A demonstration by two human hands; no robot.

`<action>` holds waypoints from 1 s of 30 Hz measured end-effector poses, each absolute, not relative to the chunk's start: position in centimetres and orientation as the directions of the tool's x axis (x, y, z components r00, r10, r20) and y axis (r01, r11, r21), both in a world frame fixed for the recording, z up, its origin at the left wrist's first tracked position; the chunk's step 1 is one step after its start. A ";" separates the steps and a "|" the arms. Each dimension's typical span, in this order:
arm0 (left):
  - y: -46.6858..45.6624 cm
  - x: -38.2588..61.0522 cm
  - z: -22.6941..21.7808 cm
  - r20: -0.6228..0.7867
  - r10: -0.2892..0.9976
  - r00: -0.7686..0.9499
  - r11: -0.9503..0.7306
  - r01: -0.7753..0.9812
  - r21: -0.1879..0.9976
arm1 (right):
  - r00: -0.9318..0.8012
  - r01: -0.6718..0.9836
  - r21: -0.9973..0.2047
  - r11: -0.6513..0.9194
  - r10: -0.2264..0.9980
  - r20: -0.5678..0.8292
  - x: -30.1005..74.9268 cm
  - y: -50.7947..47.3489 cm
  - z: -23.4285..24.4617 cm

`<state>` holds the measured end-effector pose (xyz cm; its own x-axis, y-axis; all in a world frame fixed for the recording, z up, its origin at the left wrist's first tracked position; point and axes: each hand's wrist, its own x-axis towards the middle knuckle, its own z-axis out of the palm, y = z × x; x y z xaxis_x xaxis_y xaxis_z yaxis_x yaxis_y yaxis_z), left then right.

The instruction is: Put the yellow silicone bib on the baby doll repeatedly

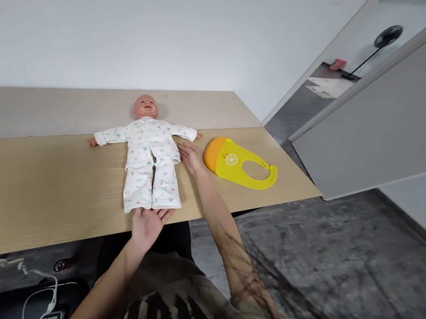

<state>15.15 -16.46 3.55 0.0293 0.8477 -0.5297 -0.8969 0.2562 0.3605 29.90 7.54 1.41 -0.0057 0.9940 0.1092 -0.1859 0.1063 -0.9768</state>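
A baby doll [146,156] in white patterned pyjamas lies on its back on the wooden table [38,178], head toward the wall and arms spread. My left hand [147,224] rests at the doll's feet, fingers stretched out and touching the trouser cuffs at the table's front edge. My right hand [189,157] lies flat against the doll's side near its hip, fingers extended. A yellow silicone bib [241,166] with an orange pocket lies on the table just right of my right hand.
The table ends at the right near a grey door panel [378,124]. A white cable [39,283] and a dark device sit below the table's front edge. Grey floor lies to the right; a standing fan [381,43] is far back.
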 end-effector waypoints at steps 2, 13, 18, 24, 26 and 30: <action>-16.9 15.5 3.5 -0.550 0.835 0.005 0.258 -0.886 0.384 | 0.034 -0.230 -0.972 0.051 0.998 0.045 30.4 6.3 0.4; -21.7 15.9 2.9 -0.470 0.882 -0.028 0.305 -0.725 0.617 | 0.121 0.046 -0.988 0.146 0.981 0.151 29.8 4.5 -0.6; -23.3 12.7 0.0 -0.100 0.934 -0.344 0.056 -0.136 0.989 | 0.146 0.051 -0.988 0.146 0.978 0.152 29.7 4.2 -0.5; -22.1 9.7 -1.0 0.316 0.892 -0.323 -0.187 0.374 0.909 | 0.144 0.057 -0.986 0.159 0.976 0.166 29.7 4.2 -0.5; -21.5 9.6 -1.5 0.376 0.881 -0.288 -0.232 0.430 0.872 | 0.147 0.065 -0.985 0.157 0.975 0.165 29.7 4.3 -0.5; -21.0 9.7 -2.8 0.391 0.893 -0.222 -0.236 0.508 0.828 | 0.147 0.059 -0.986 0.156 0.976 0.163 29.8 4.3 -0.5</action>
<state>9.69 -20.95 -2.81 -0.2219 0.8934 0.3907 0.5079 -0.2361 0.8284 29.83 4.33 -0.48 0.1471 0.9756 0.1632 0.0590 0.1560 -0.9860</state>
